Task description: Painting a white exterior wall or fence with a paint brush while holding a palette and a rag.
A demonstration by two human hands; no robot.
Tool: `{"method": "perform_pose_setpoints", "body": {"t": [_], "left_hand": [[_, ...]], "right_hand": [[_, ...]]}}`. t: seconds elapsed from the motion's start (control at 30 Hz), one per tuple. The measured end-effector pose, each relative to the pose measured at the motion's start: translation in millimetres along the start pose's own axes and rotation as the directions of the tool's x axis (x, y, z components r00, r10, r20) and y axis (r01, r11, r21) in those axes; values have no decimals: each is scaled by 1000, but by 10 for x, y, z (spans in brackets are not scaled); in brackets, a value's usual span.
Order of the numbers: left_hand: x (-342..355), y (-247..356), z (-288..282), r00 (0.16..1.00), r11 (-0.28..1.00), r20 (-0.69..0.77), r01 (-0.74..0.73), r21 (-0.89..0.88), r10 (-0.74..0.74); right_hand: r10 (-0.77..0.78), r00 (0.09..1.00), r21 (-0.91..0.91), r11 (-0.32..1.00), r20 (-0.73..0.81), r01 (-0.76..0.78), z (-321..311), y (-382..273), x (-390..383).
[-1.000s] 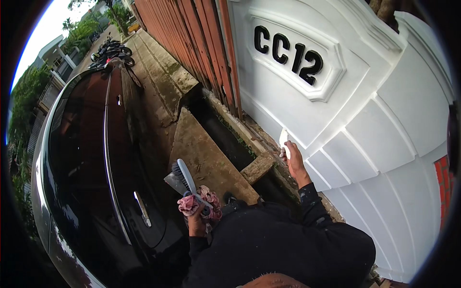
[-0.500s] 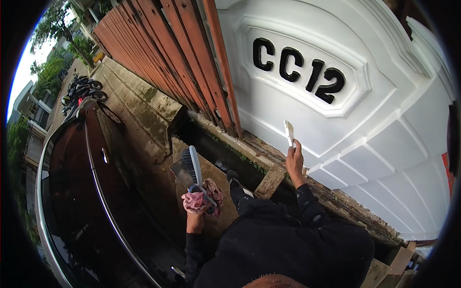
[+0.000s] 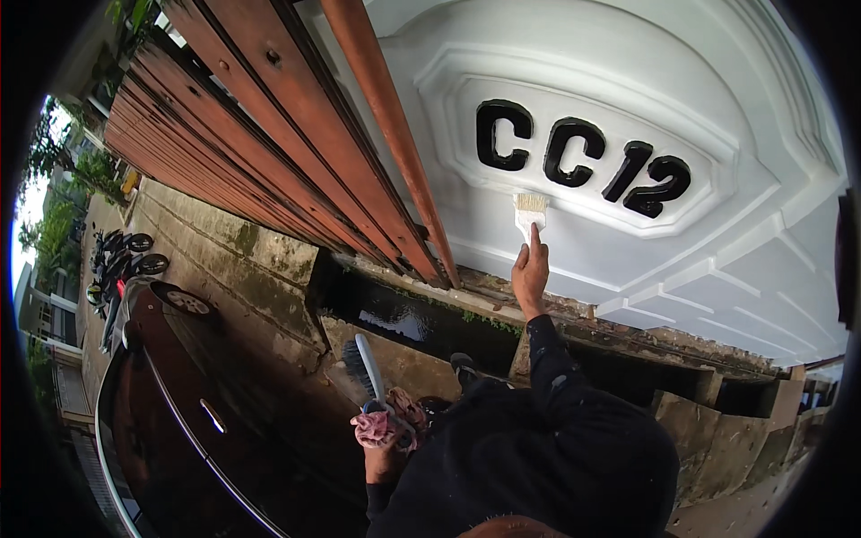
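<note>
My right hand (image 3: 531,278) grips a white-handled paintbrush (image 3: 531,215), index finger stretched along its handle. The pale bristles are at the lower edge of the moulded frame (image 3: 502,184) on a white wall (image 3: 484,229); whether they touch it I cannot tell. Raised black characters (image 3: 574,152) stand inside that frame. Low on the left, my left hand (image 3: 384,462) is closed around a pink rag (image 3: 377,429) and a scrubbing brush (image 3: 363,368) with dark bristles and a grey-blue back. A flat grey piece beside the bristles shows only partly.
A reddish-brown slatted fence (image 3: 296,125) adjoins the wall. Below runs an open drain (image 3: 404,314) with dark water and concrete edges, close to my foot (image 3: 464,368). A dark car (image 3: 197,394) stands to my left, with motorcycles (image 3: 121,260) beyond it.
My right hand has raised the paintbrush from the lower wall to the frame's bottom edge. The view has turned and come nearer the wall. My left hand keeps its hold.
</note>
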State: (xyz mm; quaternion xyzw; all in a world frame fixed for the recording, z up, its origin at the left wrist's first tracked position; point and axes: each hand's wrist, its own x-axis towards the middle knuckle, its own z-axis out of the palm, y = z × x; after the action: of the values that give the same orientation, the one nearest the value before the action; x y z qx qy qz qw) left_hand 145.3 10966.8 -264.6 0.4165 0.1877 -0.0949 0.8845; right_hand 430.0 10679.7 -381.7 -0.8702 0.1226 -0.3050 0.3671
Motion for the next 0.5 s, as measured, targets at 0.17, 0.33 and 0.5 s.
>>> {"method": "perform_pose_setpoints", "body": {"t": [0.17,0.33,0.5], "left_hand": [[228,164,-750,989,911,-129,-16,411,76],[487,361,-991,982,960,-175,110,259,-65],[594,517,-914,981,967,-81,188,170,-177]], "right_hand": [[72,995,-32,997,-70,-75,304,-134,187],[94,991,-41,994,-101,-98,457,-210,272],[89,989,-135,985,-115,-104,621,-101,282]]}}
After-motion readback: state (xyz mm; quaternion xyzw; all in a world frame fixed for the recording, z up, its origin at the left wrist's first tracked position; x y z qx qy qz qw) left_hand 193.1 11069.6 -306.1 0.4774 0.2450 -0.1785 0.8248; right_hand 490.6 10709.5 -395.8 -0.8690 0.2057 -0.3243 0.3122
